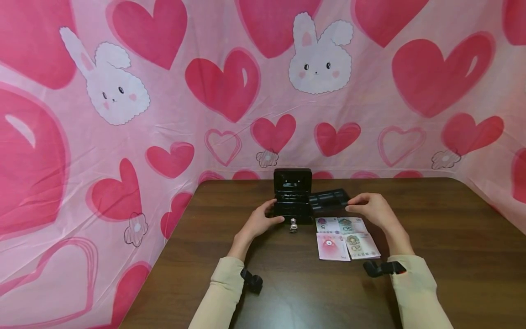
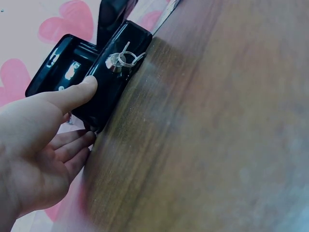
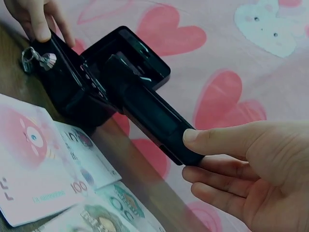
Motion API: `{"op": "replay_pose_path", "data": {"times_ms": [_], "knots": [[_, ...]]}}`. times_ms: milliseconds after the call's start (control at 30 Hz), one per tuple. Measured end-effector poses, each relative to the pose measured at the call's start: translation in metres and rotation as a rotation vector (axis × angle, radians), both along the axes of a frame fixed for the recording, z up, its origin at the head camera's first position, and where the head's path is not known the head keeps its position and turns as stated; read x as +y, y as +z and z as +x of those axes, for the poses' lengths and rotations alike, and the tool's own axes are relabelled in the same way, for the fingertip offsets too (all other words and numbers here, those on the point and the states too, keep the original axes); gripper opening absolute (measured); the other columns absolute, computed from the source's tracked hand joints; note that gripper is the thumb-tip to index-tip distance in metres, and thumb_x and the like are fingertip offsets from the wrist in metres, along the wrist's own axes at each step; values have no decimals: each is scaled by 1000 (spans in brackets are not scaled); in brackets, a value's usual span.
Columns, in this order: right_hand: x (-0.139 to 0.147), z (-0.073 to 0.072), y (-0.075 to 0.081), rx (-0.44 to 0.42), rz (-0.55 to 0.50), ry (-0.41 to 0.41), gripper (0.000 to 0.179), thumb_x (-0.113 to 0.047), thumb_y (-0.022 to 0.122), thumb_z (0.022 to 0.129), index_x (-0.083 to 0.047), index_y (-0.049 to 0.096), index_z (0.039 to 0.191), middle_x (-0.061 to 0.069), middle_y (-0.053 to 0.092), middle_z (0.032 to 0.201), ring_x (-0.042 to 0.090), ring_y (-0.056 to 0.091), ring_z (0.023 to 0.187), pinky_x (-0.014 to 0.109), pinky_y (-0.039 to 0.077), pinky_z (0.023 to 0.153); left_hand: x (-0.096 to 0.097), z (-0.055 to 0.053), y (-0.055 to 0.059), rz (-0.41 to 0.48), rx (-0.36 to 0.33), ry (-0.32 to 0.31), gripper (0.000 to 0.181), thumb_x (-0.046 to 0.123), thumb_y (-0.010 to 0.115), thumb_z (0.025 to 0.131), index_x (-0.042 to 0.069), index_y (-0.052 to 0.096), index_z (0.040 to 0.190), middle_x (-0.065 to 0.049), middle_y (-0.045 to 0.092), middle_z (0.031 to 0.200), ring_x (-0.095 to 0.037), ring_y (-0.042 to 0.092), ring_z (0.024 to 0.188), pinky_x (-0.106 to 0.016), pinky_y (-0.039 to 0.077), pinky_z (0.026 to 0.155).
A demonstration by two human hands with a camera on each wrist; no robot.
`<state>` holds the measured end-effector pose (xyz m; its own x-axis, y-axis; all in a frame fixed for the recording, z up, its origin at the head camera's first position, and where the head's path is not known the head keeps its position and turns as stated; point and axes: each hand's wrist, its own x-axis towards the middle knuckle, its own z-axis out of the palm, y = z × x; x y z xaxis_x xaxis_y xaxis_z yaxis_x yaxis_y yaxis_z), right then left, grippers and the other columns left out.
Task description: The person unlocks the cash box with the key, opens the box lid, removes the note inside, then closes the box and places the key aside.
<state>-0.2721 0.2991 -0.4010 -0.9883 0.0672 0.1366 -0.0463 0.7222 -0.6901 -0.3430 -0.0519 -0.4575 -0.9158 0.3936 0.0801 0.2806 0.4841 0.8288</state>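
A small black cash box [image 1: 292, 213] stands on the table with its lid [image 1: 292, 180] raised. My left hand [image 1: 260, 222] grips its left end, thumb [image 2: 79, 94] on the front top edge and fingers low at the side. A key with a metal ring [image 2: 121, 60] is in the front lock. My right hand [image 1: 376, 210] pinches the outer end of a black coin tray [image 3: 157, 121] between thumb [image 3: 207, 141] and fingers. The tray slants out to the right of the box, its inner end overlapping the box in the right wrist view.
Several banknotes lie in two rows in front of the tray, among them a pink 100 note [image 1: 333, 247] and a 20 note [image 1: 363, 246]. The brown wooden table [image 1: 312, 294] ends at a pink heart-patterned cloth [image 1: 230, 91] behind.
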Motion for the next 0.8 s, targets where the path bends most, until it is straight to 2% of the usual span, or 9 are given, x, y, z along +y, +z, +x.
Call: {"op": "replay_pose_path", "data": {"times_ms": [300, 567, 800], "knots": [[-18, -3, -3, 26, -22, 37, 30, -31, 76, 88, -6, 75, 103, 16, 71, 106, 27, 61, 94, 32, 48, 77, 0, 0, -2, 16, -21, 11, 78, 35, 75, 88, 10, 39, 152, -13, 53, 145, -32, 51, 133, -52, 39, 112], [-39, -9, -9, 94, -31, 55, 23, -26, 77, 87, -6, 75, 97, 16, 70, 104, 26, 60, 92, 30, 49, 74, 0, 1, -1, 26, -15, 6, 78, 34, 75, 88, 9, 39, 152, -13, 53, 145, -32, 51, 132, -52, 39, 111], [-69, -14, -15, 154, -50, 51, 17, -20, 78, 86, -5, 76, 92, 13, 68, 98, 25, 63, 89, 33, 50, 76, 0, 2, 1, 34, -15, 1, 77, 34, 75, 89, 8, 39, 152, -14, 53, 145, -33, 51, 133, -52, 39, 111]]}}
